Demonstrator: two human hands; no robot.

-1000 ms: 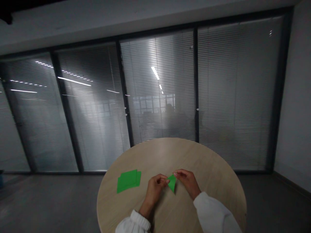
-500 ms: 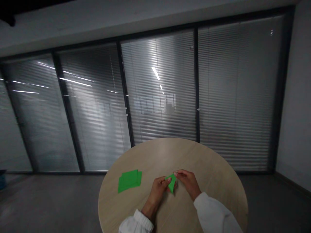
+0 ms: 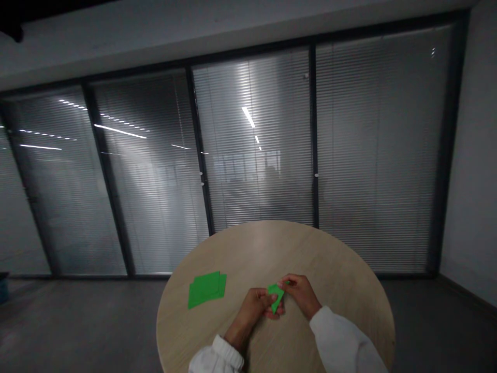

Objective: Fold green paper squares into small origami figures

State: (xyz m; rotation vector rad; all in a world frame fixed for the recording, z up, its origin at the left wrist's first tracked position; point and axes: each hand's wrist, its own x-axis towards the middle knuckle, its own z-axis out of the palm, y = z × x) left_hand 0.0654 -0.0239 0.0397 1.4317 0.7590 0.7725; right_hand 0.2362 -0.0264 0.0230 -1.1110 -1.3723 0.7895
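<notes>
Centrally, above the round table (image 3: 341, 280), the left hand (image 3: 257, 303) pinches a folded green paper (image 3: 273, 290) between thumb and fingers; the right hand (image 3: 301, 290) pinches its upper corner. Wood surface extends to the far rim; green sheets (image 3: 206, 289) lie left.

Round wooden table (image 3: 330, 259); overlapping green sheets (image 3: 205, 288) atop.
</notes>
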